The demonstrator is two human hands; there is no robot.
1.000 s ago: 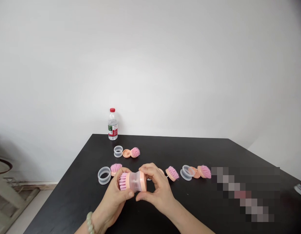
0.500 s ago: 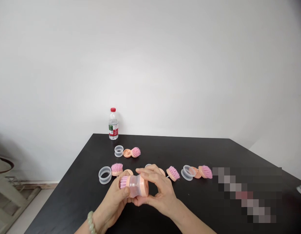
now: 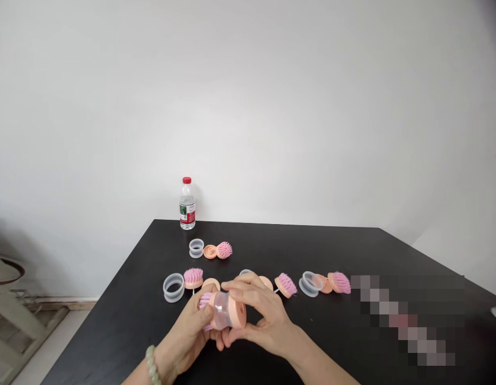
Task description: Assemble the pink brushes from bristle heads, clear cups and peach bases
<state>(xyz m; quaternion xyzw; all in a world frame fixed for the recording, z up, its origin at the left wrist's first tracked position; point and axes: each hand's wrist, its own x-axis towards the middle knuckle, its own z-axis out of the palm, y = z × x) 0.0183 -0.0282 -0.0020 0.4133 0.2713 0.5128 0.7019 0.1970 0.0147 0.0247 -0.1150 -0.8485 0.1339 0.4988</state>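
Between my hands, above the front of the table, is a brush with pink bristles, a clear middle ring and an orange end cap. It lies on its side, bristles to the left. My left hand is closed round the bristle end, its thumb on top. My right hand grips the orange cap end, fingers over the top and thumb below. Behind the hands lie brush parts: a clear ring, a pink brush head and an orange cap, partly hidden by my left hand.
The black table also bears a right-hand group with a clear ring and pink brush head, another brush head, and a far group with a ring. A red-capped bottle stands by the wall. Blurred blocks cover the right side.
The held brush has turned slightly, with more bristles showing below my left thumb. Fingers of my left hand now show under the brush. The parts on the table have not moved.
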